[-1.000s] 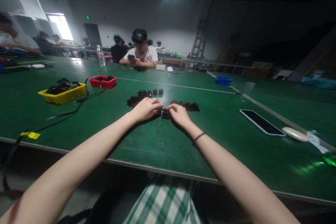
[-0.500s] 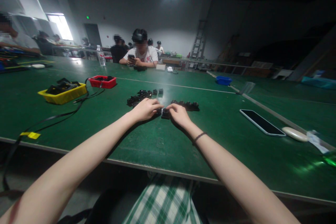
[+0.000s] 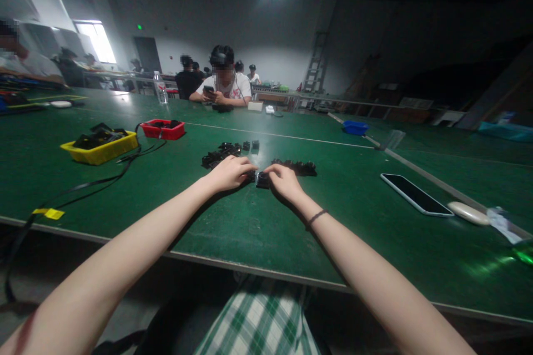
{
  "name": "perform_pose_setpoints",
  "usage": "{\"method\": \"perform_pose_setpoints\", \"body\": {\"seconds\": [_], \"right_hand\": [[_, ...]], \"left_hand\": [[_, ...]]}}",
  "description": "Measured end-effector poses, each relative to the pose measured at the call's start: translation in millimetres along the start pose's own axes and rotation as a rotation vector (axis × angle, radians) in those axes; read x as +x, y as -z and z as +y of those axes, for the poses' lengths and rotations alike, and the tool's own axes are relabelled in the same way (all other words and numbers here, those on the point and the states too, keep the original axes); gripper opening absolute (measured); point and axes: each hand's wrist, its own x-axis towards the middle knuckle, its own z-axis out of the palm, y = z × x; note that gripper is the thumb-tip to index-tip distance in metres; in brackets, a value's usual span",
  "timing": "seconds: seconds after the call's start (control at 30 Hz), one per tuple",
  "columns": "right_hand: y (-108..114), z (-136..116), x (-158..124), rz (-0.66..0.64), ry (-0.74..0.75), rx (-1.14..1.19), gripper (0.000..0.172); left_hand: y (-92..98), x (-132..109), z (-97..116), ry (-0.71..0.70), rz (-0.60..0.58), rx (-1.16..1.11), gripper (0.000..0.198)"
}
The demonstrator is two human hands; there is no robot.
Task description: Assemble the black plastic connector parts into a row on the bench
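My two hands meet over the green table near its middle. A small black block-shaped part (image 3: pixel 262 179) sits on the tabletop between them. My right hand (image 3: pixel 286 182) is closed, thumb and fingertips gripping this part's right side. My left hand (image 3: pixel 229 173) has its fingers curled over another small dark piece (image 3: pixel 251 176), mostly hidden under the fingertips. Behind my left hand lies a loose pile of black parts (image 3: pixel 220 153), with two single black blocks (image 3: pixel 250 145) beside it. A row of similar black parts (image 3: pixel 297 167) runs behind my right hand.
On the left stand a yellow bin (image 3: pixel 100 156) and a red bin (image 3: pixel 164 132), both holding black parts, beside a black cable (image 3: pixel 95 182). To the right lie a phone (image 3: pixel 416 195) and a pale oval object (image 3: pixel 469 213). Farther off are a blue bin (image 3: pixel 355 128) and a seated person (image 3: pixel 227 89).
My left fingertips have drawn slightly left, away from the black part between my hands. My right hand stays nearly still.
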Motion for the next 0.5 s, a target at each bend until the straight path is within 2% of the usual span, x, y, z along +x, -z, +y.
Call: {"method": "perform_pose_setpoints", "body": {"seconds": [0.5], "right_hand": [[-0.8, 2.1, 0.7, 0.009, 0.003, 0.000, 0.026]], "left_hand": [[1.4, -0.5, -4.3, 0.029, -0.022, 0.004, 0.041]]}}
